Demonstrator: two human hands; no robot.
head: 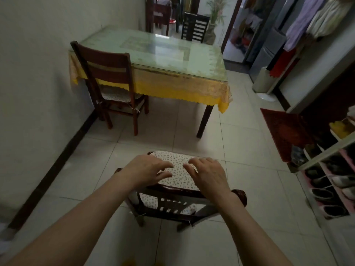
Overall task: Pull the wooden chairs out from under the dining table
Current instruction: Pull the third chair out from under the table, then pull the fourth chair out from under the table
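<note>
Hands are hovering with fingers spread and grasping nothing: the left hand point(148, 169) and right hand point(208, 174) are both sitting just above the curved top rail of a dark wooden chair with a floral seat cushion point(176, 191). This chair is standing clear on the pale floor tiles point(249, 237), well apart from the dining table with a glass top and yellow lace cloth point(163, 60). A second dark wooden slat-back chair point(109, 77) is standing partly tucked under the table's near left side, beside the wall. A third dark chair point(195, 27) is showing at the far end. A white shoe rack point(330, 169) is lining the right edge.
</note>
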